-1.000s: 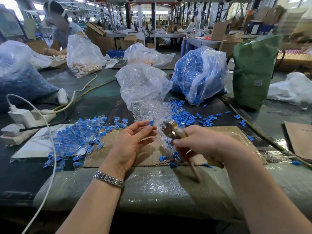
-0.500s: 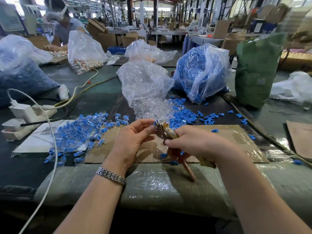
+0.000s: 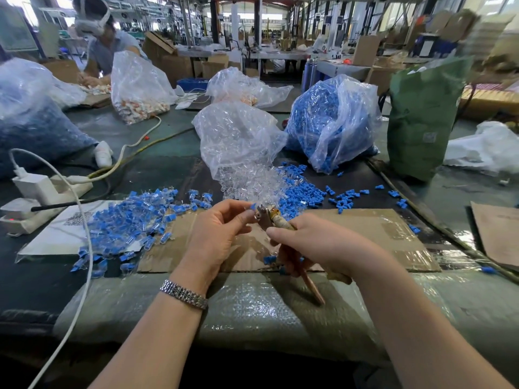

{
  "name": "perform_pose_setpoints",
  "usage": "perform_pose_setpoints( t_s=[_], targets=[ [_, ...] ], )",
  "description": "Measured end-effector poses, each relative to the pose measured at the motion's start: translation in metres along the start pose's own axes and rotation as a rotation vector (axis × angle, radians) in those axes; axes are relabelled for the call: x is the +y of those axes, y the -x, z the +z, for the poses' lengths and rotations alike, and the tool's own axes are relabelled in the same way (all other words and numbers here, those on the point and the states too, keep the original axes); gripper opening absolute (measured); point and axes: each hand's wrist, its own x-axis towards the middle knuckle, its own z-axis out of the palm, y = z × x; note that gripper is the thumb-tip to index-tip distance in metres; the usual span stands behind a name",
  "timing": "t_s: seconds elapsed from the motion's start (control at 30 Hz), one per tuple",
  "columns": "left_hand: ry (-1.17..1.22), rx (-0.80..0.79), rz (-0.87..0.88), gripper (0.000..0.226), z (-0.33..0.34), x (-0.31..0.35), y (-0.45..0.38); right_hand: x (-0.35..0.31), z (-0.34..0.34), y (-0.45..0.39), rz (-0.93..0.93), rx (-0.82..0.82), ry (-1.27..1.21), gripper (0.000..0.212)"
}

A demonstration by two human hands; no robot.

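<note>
My left hand (image 3: 217, 234) pinches a small blue plastic piece (image 3: 252, 206) between thumb and fingertips, right at the metal jaws of a pair of pliers (image 3: 271, 217). My right hand (image 3: 317, 242) grips the pliers, whose handles (image 3: 311, 287) stick out below the palm toward me. Both hands hover above a taped cardboard sheet (image 3: 373, 231). A heap of clear caps (image 3: 252, 183) and loose blue pieces (image 3: 300, 189) lies just beyond the hands. A pile of assembled blue-and-clear parts (image 3: 132, 223) spreads out to the left.
An open clear bag (image 3: 238, 136), a bag of blue pieces (image 3: 331, 122) and a green sack (image 3: 424, 116) stand behind. A white power strip (image 3: 42, 197) with cables lies at left. Another person (image 3: 104, 37) works at the far left. Brown cardboard (image 3: 497, 237) lies at right.
My left hand has closed in from an open palm and brought the blue piece up against the pliers' jaws. My right hand has lifted the pliers slightly.
</note>
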Motion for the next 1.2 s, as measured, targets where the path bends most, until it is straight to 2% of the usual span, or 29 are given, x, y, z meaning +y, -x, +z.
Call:
perform_pose_setpoints(
  t_s=[0.1, 0.2, 0.3, 0.37, 0.43, 0.57, 0.63, 0.73, 0.9, 0.97, 1.07, 1.2],
  targets=[
    [-0.272, 0.184, 0.037, 0.009, -0.009, 0.0, -0.004, 0.007, -0.014, 0.001, 0.005, 0.141, 0.05, 0.035],
    [-0.644, 0.412, 0.1, 0.012, -0.029, 0.0, -0.006, 0.021, -0.027, -0.005, 0.047, 0.37, 0.326, 0.032],
    [-0.959, 0.567, 0.125, 0.025, -0.047, -0.001, -0.001, 0.033, -0.027, -0.014, 0.146, 0.453, 0.522, 0.031],
    [-0.972, 0.515, 0.169, 0.024, -0.045, -0.002, 0.005, 0.04, -0.021, -0.021, 0.197, 0.469, 0.592, 0.042],
    [-0.869, 0.339, 0.198, 0.016, -0.032, -0.003, 0.01, 0.046, -0.015, -0.027, 0.202, 0.492, 0.636, 0.05],
    [-0.814, -0.073, 0.215, 0.016, -0.003, -0.005, 0.01, 0.05, -0.007, -0.033, 0.198, 0.523, 0.664, 0.056],
    [-0.826, -0.177, 0.227, 0.02, 0.007, -0.005, 0.005, 0.048, -0.004, -0.031, 0.179, 0.563, 0.68, 0.058],
    [-0.909, -0.214, 0.279, 0.024, 0.014, -0.007, -0.004, 0.039, -0.001, -0.026, 0.024, 0.631, 0.634, 0.043],
    [-0.99, -0.18, 0.329, 0.014, 0.016, -0.012, -0.01, 0.021, 0.005, -0.016, -0.23, 0.47, 0.474, 0.011],
    [-0.983, -0.154, 0.356, 0.012, 0.016, -0.013, -0.01, 0.017, 0.01, -0.012, -0.299, 0.382, 0.454, 0.011],
    [-0.971, -0.122, 0.366, 0.016, 0.016, -0.014, -0.009, 0.015, 0.018, -0.011, -0.352, 0.277, 0.565, 0.018],
    [-0.987, -0.105, 0.399, 0.019, 0.015, -0.014, -0.006, 0.019, 0.025, -0.015, -0.383, 0.279, 0.656, 0.016]
  ],
)
